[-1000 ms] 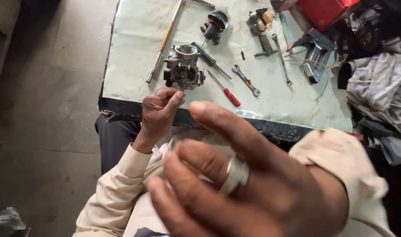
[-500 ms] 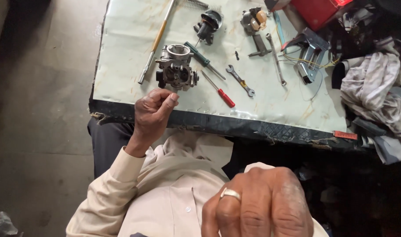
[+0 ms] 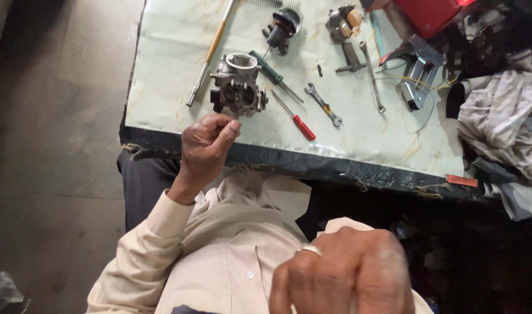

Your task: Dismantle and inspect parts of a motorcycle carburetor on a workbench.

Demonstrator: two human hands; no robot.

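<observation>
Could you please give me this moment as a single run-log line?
left hand: closed, fingertips pinched, contents hidden | right hand: low near camera, ring on finger | carburetor: on table, untouched | red-handled screwdriver: beside it

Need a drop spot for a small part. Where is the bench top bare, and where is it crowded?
Bare: the near strip between the carburetor body and the table's front edge, right of the left hand; also the far-left corner beside the long yellow-handled tool. Crowded: the right side, around the red-handled screwdriver, wrench and rags.
</observation>
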